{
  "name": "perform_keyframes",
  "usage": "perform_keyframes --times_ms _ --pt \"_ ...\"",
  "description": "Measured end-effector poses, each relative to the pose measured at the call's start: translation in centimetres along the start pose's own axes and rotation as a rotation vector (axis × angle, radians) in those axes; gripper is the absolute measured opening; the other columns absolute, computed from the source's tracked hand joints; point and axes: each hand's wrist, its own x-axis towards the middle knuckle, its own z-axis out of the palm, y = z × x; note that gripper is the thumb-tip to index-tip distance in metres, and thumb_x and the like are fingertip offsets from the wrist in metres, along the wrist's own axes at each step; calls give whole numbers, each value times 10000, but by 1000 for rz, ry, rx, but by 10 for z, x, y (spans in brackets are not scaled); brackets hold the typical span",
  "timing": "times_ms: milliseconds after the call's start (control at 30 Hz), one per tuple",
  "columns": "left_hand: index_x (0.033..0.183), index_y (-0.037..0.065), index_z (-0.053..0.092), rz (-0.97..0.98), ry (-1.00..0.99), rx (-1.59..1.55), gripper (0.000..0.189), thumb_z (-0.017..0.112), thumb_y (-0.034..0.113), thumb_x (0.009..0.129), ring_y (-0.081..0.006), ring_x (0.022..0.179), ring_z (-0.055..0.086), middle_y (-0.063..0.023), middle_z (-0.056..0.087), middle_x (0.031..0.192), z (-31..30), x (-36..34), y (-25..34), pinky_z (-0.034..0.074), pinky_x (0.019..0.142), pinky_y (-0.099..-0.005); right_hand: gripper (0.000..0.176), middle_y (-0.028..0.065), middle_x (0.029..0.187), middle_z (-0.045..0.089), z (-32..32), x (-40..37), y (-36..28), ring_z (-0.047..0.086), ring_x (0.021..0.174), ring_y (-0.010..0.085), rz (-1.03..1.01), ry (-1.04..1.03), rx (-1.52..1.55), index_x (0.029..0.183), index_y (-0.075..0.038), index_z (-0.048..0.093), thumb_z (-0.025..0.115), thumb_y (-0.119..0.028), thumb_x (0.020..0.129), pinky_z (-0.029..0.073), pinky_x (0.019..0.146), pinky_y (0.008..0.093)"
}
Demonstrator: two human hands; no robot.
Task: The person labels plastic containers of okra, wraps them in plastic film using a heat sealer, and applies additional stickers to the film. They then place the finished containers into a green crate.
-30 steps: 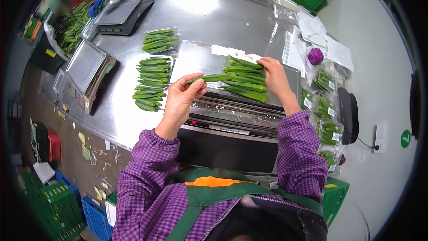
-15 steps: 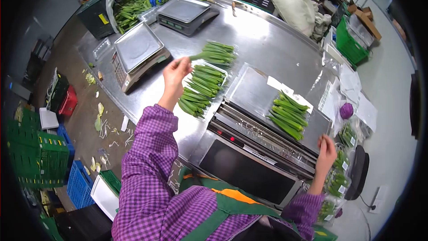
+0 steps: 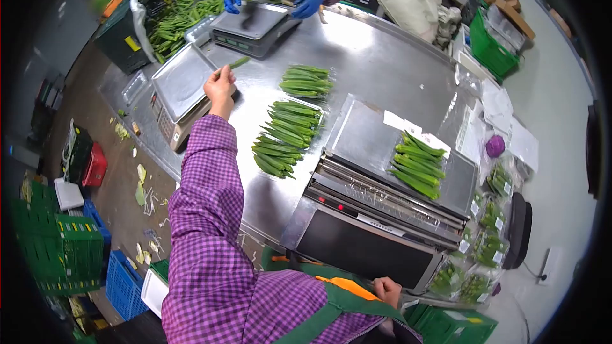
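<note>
Pinched in my left hand (image 3: 220,88) is a single okra pod (image 3: 239,62), its tip pointing right, beside the near scale (image 3: 183,81). My right hand (image 3: 387,291) is low by my apron (image 3: 344,302), below the wrapping machine's dark front panel (image 3: 363,248). Its fingers are curled in, and whatever they may hold is hidden. Between the scale and the machine lie rows of okra (image 3: 293,124), partly on a white tray, with another okra bundle (image 3: 306,81) behind them. More okra (image 3: 417,164) rests on the machine's metal plate (image 3: 363,127).
Across the metal table (image 3: 395,57), a person in blue gloves (image 3: 308,4) stands at a second scale (image 3: 252,20). A heap of okra (image 3: 185,16) spills near a dark crate (image 3: 124,38). Wrapped packs (image 3: 491,242) and a purple ball-like item (image 3: 495,146) line the right side.
My left hand has moved left with the okra pod, from the okra rows toward the near scale. My right hand has dropped from the machine's right edge to my apron. The co-worker's hands have shifted.
</note>
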Motion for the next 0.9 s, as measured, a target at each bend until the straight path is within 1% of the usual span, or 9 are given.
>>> perform_keyframes --times_ms 100,200,300,633,700,767,800,833,900 --pt "871 -12 587 0 13 33 138 679 62 800 -120 575 550 -63 593 704 5 20 -13 462 505 -244 169 25 524 540 18 -9 20 490 491 57 124 119 98 675 9 608 604 -77 820 409 470 234" --pt "884 -9 594 24 -41 -25 159 692 82 799 -105 574 550 -63 605 720 2 51 -35 481 519 -225 214 22 509 532 22 -7 10 486 469 57 178 139 39 645 4 585 593 -99 832 395 451 233" --pt "896 -34 587 7 -56 5 205 709 91 788 -145 624 600 -85 615 743 4 68 -37 530 573 -246 209 1 501 536 23 -4 -1 482 457 41 275 144 81 690 -2 612 585 -126 856 378 432 224" --pt "869 -25 601 -45 -108 -49 152 692 77 800 -144 690 618 -91 628 812 7 87 -41 559 643 -246 233 9 498 534 30 4 -21 482 427 49 321 186 172 703 17 595 572 -139 874 377 402 219" --pt "864 -21 600 -53 -127 -67 141 689 70 803 -145 674 610 -92 629 810 10 93 -51 544 606 -243 237 8 495 534 31 4 -16 485 421 53 324 193 158 708 18 600 574 -148 875 371 399 222" --pt "894 -9 580 8 -262 -69 196 692 129 813 -146 696 597 -84 617 802 2 112 -59 512 625 -246 238 7 493 534 30 1 -13 481 415 54 327 208 138 710 18 602 575 -151 875 367 396 224" --pt "897 -3 584 2 -201 -66 214 696 159 814 -140 666 569 -69 600 768 8 110 -55 488 604 -250 238 7 490 534 34 4 -10 478 410 55 329 214 125 712 17 604 576 -154 875 363 394 227" --pt "906 6 588 72 -242 137 225 699 178 813 -139 665 566 -61 594 763 10 95 -42 494 617 -261 235 9 487 533 33 4 -15 471 402 56 377 196 140 711 14 603 570 -146 879 357 386 228" --pt "1037 -1 559 -22 -144 -23 306 694 161 815 -169 710 595 -78 606 884 23 72 -31 516 672 -298 237 16 491 528 35 5 -14 457 394 54 386 214 214 713 10 585 557 -143 892 347 372 212"
